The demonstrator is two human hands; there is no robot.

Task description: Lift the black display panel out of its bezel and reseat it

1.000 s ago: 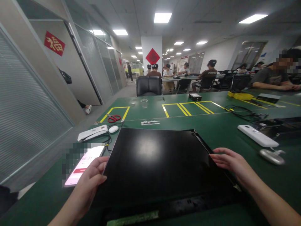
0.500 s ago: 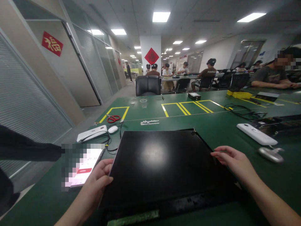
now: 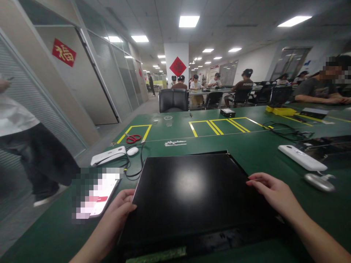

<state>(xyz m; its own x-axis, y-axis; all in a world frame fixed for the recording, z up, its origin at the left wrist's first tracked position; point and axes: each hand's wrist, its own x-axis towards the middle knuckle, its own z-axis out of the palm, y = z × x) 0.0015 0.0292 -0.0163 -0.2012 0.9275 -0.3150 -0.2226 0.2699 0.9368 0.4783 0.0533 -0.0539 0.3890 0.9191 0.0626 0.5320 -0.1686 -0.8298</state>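
A black LCD screen panel (image 3: 175, 204) lies in front of me with a bright ceiling reflection on it. Its left edge is gripped by my left hand (image 3: 122, 208), thumb on top and fingers curled at the side. My right hand (image 3: 271, 190) pinches the right edge with thumb and fingertips. Under the panel, a black frame (image 3: 238, 162) shows along the far and right sides; how far the two touch I cannot tell. Along the near side runs a green circuit board strip (image 3: 156, 254), partly cut off by the picture's bottom.
Left on the green table (image 3: 161, 148) are a lit phone (image 3: 102, 199), red-handled scissors (image 3: 133, 138), a white power bank (image 3: 108, 156) and black cables. A plastic cup (image 3: 168, 121) stands further back. Another white power bank (image 3: 301, 157) lies right. A person (image 3: 30, 146) walks past at left.
The panel's far left corner has shifted slightly right and towards me, both hands still on its edges. At left, the passer-by has come further into view.
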